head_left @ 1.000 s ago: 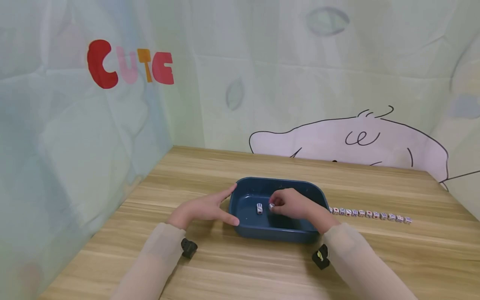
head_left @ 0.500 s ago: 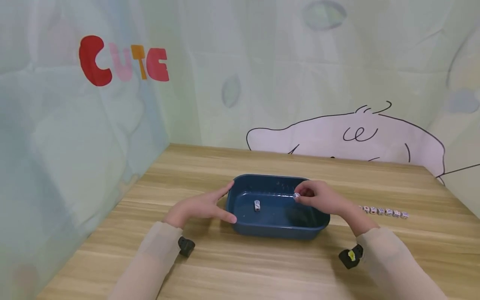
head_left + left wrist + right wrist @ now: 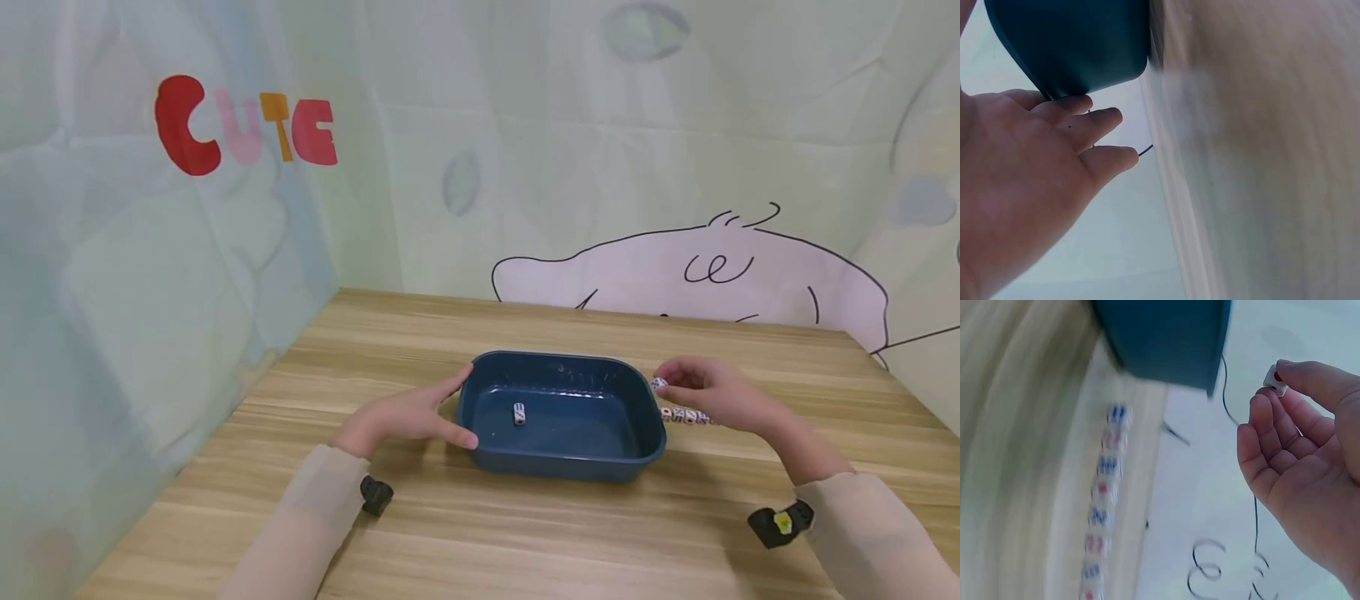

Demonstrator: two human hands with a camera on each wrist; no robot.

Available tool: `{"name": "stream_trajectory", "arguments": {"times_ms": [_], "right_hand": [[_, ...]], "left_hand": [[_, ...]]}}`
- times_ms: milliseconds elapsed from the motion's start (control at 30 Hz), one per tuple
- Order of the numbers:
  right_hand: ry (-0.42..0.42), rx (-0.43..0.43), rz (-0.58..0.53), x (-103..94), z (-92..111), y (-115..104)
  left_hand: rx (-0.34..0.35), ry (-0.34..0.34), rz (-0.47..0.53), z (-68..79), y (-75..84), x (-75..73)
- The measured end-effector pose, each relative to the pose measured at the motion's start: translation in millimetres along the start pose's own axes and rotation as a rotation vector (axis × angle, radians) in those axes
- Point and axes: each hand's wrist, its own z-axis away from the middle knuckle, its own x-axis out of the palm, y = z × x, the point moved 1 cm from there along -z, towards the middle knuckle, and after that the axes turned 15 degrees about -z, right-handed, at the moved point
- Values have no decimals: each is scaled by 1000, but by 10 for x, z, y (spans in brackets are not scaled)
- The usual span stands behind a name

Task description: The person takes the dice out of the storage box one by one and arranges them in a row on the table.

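In the head view, my left hand [image 3: 405, 417] rests against the left end of a dark blue rectangular bin [image 3: 566, 465], thumb and fingers spread along its rim. Those fingers [image 3: 1088, 128] look mostly straight in the left wrist view. One white die [image 3: 519, 414] sits inside the bin, left of its middle. My right hand [image 3: 720, 396] pinches another white die [image 3: 660, 383] just beyond the bin's right rim. The right wrist view shows this die [image 3: 1274, 381] between thumb and fingertips. Below the right hand runs a row of dice [image 3: 678, 415], partly hidden by the hand.
The bin stands on a wood-grain table [image 3: 450, 533]. Several dice of the row [image 3: 1102, 490] show clearly in the right wrist view, with blue and red pips. A printed cloth backdrop [image 3: 420, 167] rises behind and at the left of the table.
My right hand has picked a die up from the bin floor and carried it right, past the right rim. One die stays in the bin. The left hand keeps its place.
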Motion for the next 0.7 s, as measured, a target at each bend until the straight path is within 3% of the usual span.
{"name": "stream_trajectory", "arguments": {"times_ms": [467,700], "right_hand": [[129,58,188,-768,428,330],[174,129,262,-1029,627,589]], "left_hand": [[-18,5,-9,1,11,1],[-27,9,-21,31,13,-8]]}}
